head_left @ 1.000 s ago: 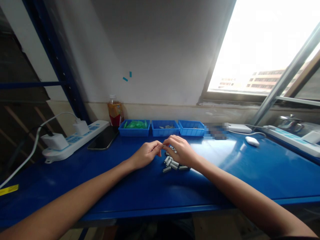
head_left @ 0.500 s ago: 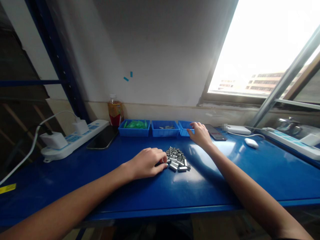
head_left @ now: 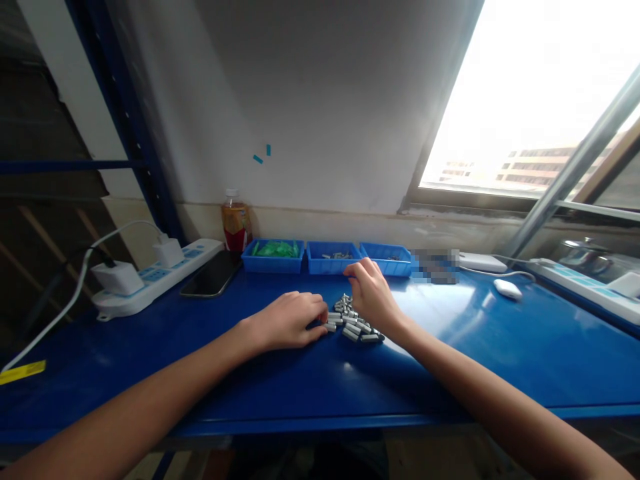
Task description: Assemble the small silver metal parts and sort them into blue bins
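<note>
A pile of short silver metal pieces (head_left: 351, 327) lies on the blue table (head_left: 320, 390) in front of me; they differ in size. At its left edge rests my left hand (head_left: 290, 321), fingers curled and thumb tip close to the nearest pieces; whether it grips one is not clear. My right hand (head_left: 373, 293) is above the pile's right side, just in front of the middle blue bin (head_left: 334, 267), its fingers bent together. Their tips hide anything between them. Small metal parts lie in the middle bin and in the right blue bin (head_left: 393, 268).
A left blue bin (head_left: 273, 265) holds green pieces (head_left: 276, 249). Behind it stands a drink bottle (head_left: 236, 223). A phone (head_left: 213, 275) and a power strip (head_left: 145, 283) lie left. At right are a white earbud case (head_left: 507, 289) and another power strip (head_left: 590, 290).
My right hand has drawn back from the right bin, moving left and toward the pile, and its spread fingers have closed. My left hand stays beside the pile. The view has shifted slightly.
</note>
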Available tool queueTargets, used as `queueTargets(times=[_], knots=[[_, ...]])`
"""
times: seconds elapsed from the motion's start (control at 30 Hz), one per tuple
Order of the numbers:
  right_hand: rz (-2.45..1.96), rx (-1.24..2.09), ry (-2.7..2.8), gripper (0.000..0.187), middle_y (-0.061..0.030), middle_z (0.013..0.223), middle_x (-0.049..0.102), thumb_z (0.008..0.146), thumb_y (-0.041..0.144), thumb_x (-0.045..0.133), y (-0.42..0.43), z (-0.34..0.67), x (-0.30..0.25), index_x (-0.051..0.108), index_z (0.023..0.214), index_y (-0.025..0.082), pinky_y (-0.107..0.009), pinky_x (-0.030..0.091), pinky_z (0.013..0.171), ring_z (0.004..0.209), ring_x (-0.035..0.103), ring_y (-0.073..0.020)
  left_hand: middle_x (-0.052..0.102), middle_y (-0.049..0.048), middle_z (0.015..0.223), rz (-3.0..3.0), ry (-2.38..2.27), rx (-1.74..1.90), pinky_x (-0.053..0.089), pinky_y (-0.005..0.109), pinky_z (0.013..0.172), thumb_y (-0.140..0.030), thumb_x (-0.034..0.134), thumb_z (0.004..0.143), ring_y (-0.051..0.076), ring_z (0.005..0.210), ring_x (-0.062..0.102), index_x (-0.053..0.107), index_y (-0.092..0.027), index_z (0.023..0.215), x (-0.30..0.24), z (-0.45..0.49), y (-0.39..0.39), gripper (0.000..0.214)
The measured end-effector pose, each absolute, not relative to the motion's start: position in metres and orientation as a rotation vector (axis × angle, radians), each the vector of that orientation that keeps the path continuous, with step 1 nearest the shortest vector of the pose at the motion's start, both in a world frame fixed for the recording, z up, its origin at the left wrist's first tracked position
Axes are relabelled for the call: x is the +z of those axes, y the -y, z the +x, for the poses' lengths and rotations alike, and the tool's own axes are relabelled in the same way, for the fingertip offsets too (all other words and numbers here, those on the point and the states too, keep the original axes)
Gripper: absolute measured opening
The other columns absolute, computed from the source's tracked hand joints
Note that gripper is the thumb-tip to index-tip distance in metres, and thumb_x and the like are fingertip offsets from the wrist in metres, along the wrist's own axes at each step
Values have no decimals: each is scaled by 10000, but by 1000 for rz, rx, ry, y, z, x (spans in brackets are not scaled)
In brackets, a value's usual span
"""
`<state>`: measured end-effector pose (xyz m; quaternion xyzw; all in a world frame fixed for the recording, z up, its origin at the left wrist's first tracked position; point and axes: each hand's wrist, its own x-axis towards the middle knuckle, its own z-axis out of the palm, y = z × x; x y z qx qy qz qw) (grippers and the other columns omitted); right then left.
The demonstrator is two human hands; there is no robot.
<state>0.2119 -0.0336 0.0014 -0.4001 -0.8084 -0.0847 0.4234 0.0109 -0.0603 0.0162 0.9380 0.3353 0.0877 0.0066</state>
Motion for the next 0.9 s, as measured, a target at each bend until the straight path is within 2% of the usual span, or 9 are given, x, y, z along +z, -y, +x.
queueTargets(times=[0.3,0.4,0.53,0.73,0.83,0.9], knots=[[-969,-76,2077,329,-61,863,454,705,-44,362,35,209,-6,554,826,193,-297,447,670,774,494,-185,626,31,860,2884,-1016,363,414,260,673,-337,498,877,176,780,597,617,-193,878,19,5,53,186],[-887,-3,2110,316,-66,920,480,763,-4,384,37,209,-5,556,936,197,-293,462,691,791,516,-175,617,39,857,2788,-1093,541,421,259,706,-329,440,907,174,800,583,595,-182,858,17,1,47,219],[-744,47,2319,306,-71,1002,541,804,119,528,41,209,-3,515,1095,215,-326,471,780,910,529,-203,609,44,864,2685,-1098,678,423,263,735,-308,369,938,170,809,574,578,-175,843,12,0,39,264],[-787,-74,2345,90,-57,898,592,877,224,526,42,207,-4,546,961,200,-321,449,746,829,526,-192,606,49,847,2622,-1061,731,431,263,720,-299,318,957,167,795,572,574,-166,828,9,4,40,316],[-825,-95,2305,91,-54,834,595,907,247,486,42,206,-3,559,906,192,-310,436,720,787,521,-184,620,44,879,2585,-1060,779,442,269,751,-317,327,957,170,830,583,584,-176,891,8,4,42,301],[-843,-86,2284,127,-50,790,588,918,241,461,43,205,-1,567,869,188,-301,431,703,764,516,-178,624,42,924,2586,-1073,839,452,274,757,-343,411,927,174,848,588,566,-187,1014,7,4,43,236]])
